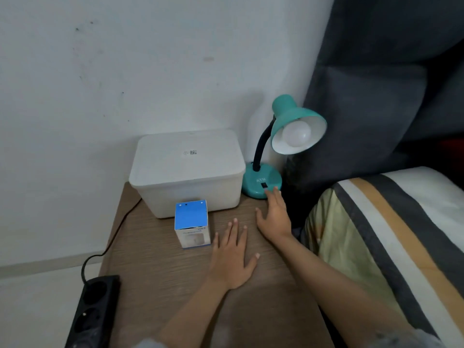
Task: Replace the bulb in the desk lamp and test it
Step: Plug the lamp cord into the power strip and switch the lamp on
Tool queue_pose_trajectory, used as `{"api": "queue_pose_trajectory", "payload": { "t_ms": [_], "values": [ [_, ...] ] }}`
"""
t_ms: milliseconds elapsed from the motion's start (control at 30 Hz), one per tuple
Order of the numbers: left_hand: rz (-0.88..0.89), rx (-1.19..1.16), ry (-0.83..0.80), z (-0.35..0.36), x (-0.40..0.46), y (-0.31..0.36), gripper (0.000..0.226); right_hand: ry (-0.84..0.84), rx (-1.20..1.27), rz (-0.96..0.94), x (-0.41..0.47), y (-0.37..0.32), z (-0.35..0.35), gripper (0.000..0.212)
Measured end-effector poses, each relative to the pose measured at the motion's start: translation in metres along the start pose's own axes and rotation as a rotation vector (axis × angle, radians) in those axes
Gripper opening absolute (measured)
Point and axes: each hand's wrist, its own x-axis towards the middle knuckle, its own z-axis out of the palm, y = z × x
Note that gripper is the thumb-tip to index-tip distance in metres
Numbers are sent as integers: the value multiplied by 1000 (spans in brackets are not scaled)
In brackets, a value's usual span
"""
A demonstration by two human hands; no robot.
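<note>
Indoors, a pale wall [100,71] and a dark grey upholstered headboard [389,96] frame a bed [401,222] with a striped cover, beside which a wood-grain worktop [163,285] carries everything the job needs. At the back of it, against the wall, sits a lidded white storage box [187,172], and just to its right, in the corner, stands the teal desk lamp [263,180], its shade [296,121] tilted toward the camera with a frosted white bulb [296,134] seated inside and unlit. A black power strip [93,312] lies at the worktop's near left edge, its sockets showing no plug, with a black cable [113,237] trailing off the side. A small blue-and-white bulb carton [192,223] stands upright in front of the storage box, touching or nearly touching it. The person's left hand [233,257] lies flat and spread on the worktop just right of the carton, gripping nothing. The right hand [275,214] is likewise open and empty, its fingertips [272,193] reaching the front rim of the lamp base near the black rocker switch [263,185]. Whether the bulb in the shade is the old one or the replacement cannot be told; judging by the dark lamp and a hand at the switch, the lighting test appears to be yet to succeed.
</note>
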Motion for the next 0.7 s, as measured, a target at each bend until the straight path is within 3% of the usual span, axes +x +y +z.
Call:
{"api": "queue_pose_trajectory", "payload": {
  "t_ms": [167, 700],
  "values": [
    [-8, -16, 22, 1, 2, -2, 76, -3, -37, 38, 26, 4, 12, 70],
    [-22, -42, 33, 0, 3, 0, 74, 21, -90, 34, 29, 6, 19, 57]
  ]
}}
